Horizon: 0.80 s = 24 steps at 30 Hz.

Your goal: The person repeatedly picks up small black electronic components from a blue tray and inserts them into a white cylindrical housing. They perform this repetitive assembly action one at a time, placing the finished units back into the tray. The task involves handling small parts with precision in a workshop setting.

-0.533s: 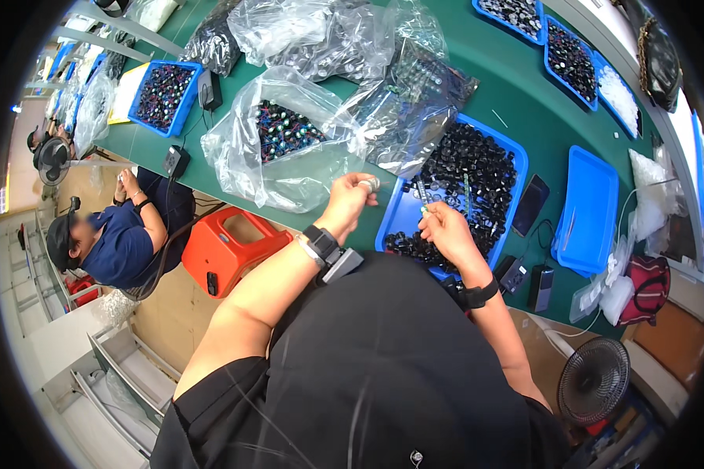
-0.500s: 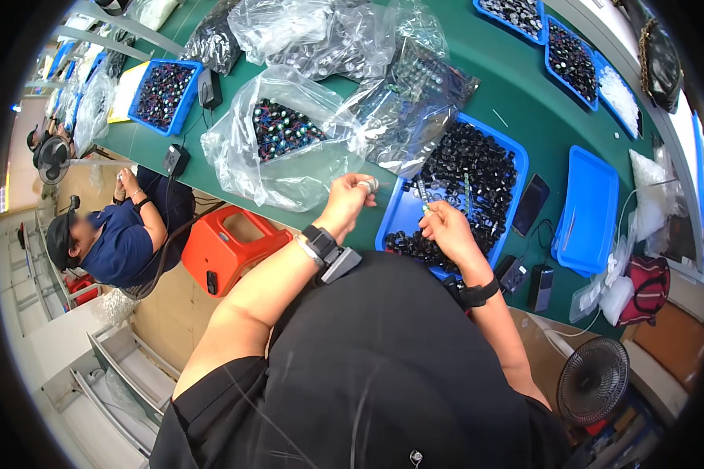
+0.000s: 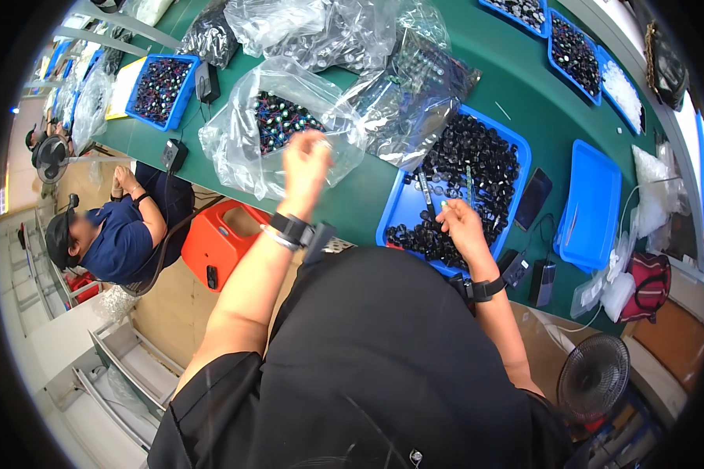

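My left hand (image 3: 307, 168) is over the near edge of an opened clear plastic bag (image 3: 231, 144), its fingers smeared by motion. Inside the bag lies a heap of small round parts with coloured wires (image 3: 285, 121). My right hand (image 3: 465, 227) is closed in a pinch above a blue tray (image 3: 396, 211); a small pale tip shows at the fingertips, too small to name. Many small black round caps (image 3: 481, 160) fill much of that tray. A slim dark stick with a pale end (image 3: 427, 194) lies in it, just left of the right fingertips.
Filled plastic bags (image 3: 407, 102) lie across the table's far side. A phone (image 3: 533, 199) and empty-looking stacked blue trays (image 3: 589, 207) are right of the tray. A red stool (image 3: 223, 242) stands at left, near a seated person (image 3: 125, 234). A black fan (image 3: 593, 379) is lower right.
My left hand has moved up and left, from beside the blue tray to over the clear bag. The right hand has shifted slightly right, staying above the tray.
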Each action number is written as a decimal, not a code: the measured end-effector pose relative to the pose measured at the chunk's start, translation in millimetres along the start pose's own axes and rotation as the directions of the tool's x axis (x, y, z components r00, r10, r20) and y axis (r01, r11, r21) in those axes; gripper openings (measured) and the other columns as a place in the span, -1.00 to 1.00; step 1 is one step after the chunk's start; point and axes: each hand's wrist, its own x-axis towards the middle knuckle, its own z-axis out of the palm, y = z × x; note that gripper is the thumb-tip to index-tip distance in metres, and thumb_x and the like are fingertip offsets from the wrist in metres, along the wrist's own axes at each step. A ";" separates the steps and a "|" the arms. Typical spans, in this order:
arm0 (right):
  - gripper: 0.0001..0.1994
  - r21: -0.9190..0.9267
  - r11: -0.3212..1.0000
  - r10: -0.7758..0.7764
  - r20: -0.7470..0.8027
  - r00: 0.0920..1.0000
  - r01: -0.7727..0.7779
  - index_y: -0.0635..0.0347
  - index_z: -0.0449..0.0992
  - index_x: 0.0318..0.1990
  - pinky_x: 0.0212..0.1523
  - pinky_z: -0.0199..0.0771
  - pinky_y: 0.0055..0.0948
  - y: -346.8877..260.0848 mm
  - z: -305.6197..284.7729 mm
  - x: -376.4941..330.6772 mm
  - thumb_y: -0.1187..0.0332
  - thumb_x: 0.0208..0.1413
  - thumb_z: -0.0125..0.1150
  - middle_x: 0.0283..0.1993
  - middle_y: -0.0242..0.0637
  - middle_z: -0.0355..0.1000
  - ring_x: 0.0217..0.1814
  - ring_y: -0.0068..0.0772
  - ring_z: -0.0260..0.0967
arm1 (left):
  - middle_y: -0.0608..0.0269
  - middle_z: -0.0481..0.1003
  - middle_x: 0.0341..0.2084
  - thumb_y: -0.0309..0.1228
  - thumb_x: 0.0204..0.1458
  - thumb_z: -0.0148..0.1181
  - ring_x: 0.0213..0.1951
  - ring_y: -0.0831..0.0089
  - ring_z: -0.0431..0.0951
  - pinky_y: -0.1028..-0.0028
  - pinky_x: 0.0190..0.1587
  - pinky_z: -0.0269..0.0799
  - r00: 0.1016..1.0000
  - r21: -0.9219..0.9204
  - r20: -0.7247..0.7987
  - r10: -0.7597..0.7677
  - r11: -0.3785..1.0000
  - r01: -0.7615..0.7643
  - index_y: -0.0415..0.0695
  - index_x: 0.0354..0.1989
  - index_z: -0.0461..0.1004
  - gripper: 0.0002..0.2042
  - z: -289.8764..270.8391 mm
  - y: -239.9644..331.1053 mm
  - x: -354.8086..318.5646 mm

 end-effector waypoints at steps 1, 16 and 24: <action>-0.80 0.034 0.999 -0.016 -0.030 0.999 0.017 0.33 0.37 -0.13 -0.49 0.26 -0.64 8.7 -4.6 1.6 0.39 0.19 -0.02 -0.42 -0.35 0.42 -0.52 -0.68 0.22 | 0.23 0.48 -0.35 -0.53 0.00 0.07 -0.45 0.54 0.47 0.56 -0.37 0.44 0.987 -0.027 -0.104 0.122 0.992 -0.126 -0.25 -0.20 0.41 -0.82 -11.8 6.2 13.9; -0.77 0.274 0.956 0.130 -0.085 0.988 -0.102 0.24 0.39 -0.08 -0.52 0.22 -0.69 12.1 -20.7 -12.9 0.31 0.20 0.01 -0.36 -0.39 0.41 -0.48 -0.69 0.26 | 0.10 0.43 -0.27 -0.56 -0.13 0.08 -0.14 0.15 0.43 0.29 -0.09 0.37 0.448 0.254 0.889 0.092 0.716 -0.651 -0.14 -0.14 0.48 -0.69 117.4 -45.5 -63.7; -0.75 0.299 0.946 0.148 -0.066 0.987 -0.122 0.21 0.43 -0.04 -0.52 0.19 -0.72 16.7 -20.3 -22.7 0.30 0.19 0.03 -0.37 -0.45 0.41 -0.48 -0.73 0.23 | 0.09 0.43 -0.24 -0.60 -0.08 0.02 -0.12 0.11 0.42 0.34 -0.05 0.37 0.431 0.250 0.893 0.125 0.660 -0.708 -0.17 -0.10 0.46 -0.68 138.6 -73.7 -65.5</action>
